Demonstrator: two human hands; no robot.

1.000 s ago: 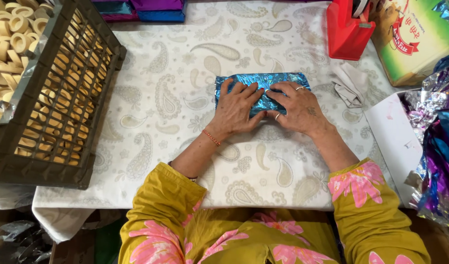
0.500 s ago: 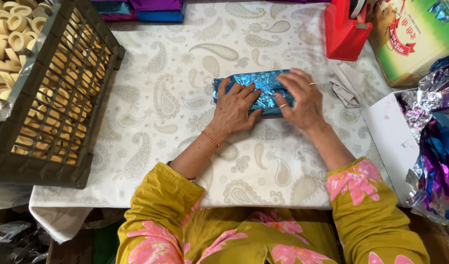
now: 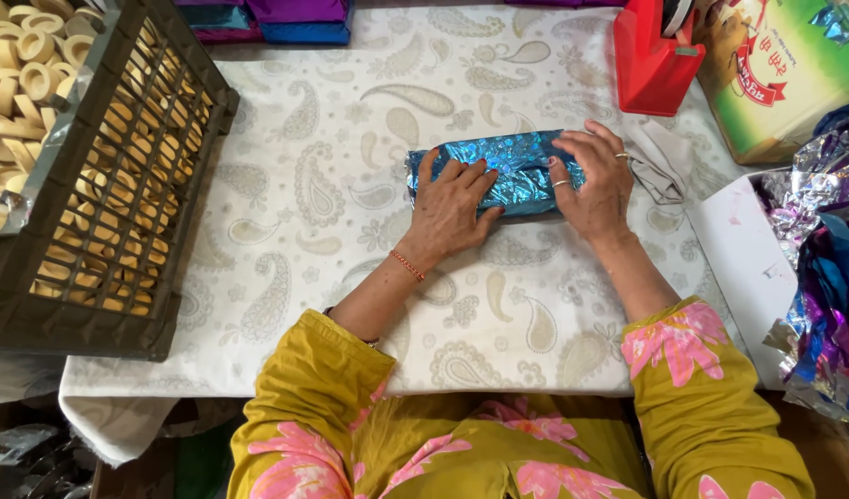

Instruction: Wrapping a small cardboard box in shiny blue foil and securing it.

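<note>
Head view: blue foil-wrapped packet (image 3: 521,166) lying mid-worktop (image 3: 351,305), long axis running left to right. Left hand (image 3: 450,205) flat and open, palm pressing the packet's left half; right hand (image 3: 595,183) open, fingers curved over the right end, holding the foil down. Both hands equally near, one at each end. Dark crate (image 3: 101,194) of pale rings well to the left; red tape dispenser (image 3: 654,57) beyond the right hand; crumpled foil sheets (image 3: 826,277) at far right.

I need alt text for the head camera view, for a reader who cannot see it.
Both hands, left hand and right hand, press flat on a blue foil-wrapped packet on a paisley tablecloth. A dark crate of pale rings stands left, a red tape dispenser behind.
</note>
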